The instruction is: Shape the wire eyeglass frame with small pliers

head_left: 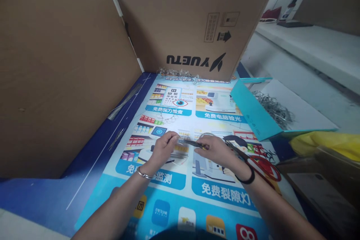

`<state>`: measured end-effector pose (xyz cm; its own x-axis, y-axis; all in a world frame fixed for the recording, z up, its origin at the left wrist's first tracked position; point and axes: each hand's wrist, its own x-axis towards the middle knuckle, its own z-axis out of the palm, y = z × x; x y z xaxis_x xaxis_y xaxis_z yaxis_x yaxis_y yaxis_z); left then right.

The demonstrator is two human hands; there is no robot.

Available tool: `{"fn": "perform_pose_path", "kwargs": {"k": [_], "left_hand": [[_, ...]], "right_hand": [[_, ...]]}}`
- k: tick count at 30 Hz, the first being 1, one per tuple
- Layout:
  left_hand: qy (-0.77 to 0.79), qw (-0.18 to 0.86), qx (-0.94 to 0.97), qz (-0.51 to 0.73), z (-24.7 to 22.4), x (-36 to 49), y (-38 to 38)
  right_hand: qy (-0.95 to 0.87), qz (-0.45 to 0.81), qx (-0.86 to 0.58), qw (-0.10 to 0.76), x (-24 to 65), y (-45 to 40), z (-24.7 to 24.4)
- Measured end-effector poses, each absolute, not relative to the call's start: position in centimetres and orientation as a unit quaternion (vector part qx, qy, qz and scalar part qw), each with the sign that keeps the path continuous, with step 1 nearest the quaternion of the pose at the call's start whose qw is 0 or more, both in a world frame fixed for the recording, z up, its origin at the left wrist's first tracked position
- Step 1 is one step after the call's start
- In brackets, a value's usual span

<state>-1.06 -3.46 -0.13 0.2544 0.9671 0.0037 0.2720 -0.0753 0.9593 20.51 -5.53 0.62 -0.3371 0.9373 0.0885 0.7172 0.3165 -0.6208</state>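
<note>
My right hand [213, 150] is closed round a pair of narrow-nosed pliers [194, 143], their dark jaws pointing left toward my other hand. Opposite it, my left hand [165, 147] pinches thin wire between thumb and fingertips, close to the plier tips. Fine wire loops around both hands, and its exact course is hard to follow. Under my right forearm lie scissors [239, 152] with dark blades. A faint loop of thin wire [165, 117] rests on the printed poster [132, 191] beyond my left hand.
Large cardboard panels [157, 18] stand at the left and back. Tangled wire [180, 72] lies along the back panel's foot. To the right, a teal box [253, 112] holds a wire tangle [271, 108]. Wire bundles [116, 138] lie at left; yellow material [326, 144] is at right.
</note>
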Motion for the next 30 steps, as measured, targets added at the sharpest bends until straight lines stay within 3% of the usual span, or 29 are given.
{"fn": "perform_pose_path", "kwargs": {"k": [8, 16, 23, 30], "left_hand": [[0.48, 0.219, 0.762, 0.375, -0.9, -1.5, -3.4], [0.441, 0.025, 0.816, 0.373, -0.9, -1.8, -3.6], [0.426, -0.054, 0.834, 0.347, -0.9, -1.8, -3.7], [0.412, -0.059, 0.843, 0.341, -0.9, -1.8, -3.6]], "right_hand": [[-0.789, 0.25, -0.525, 0.198, 20.4, -5.7, 1.7], [-0.816, 0.149, -0.532, 0.168, 19.7, -6.2, 2.0], [-0.824, 0.09, -0.538, 0.156, 19.2, -6.6, 1.9], [-0.828, 0.085, -0.532, 0.157, 19.1, -6.6, 1.7]]}}
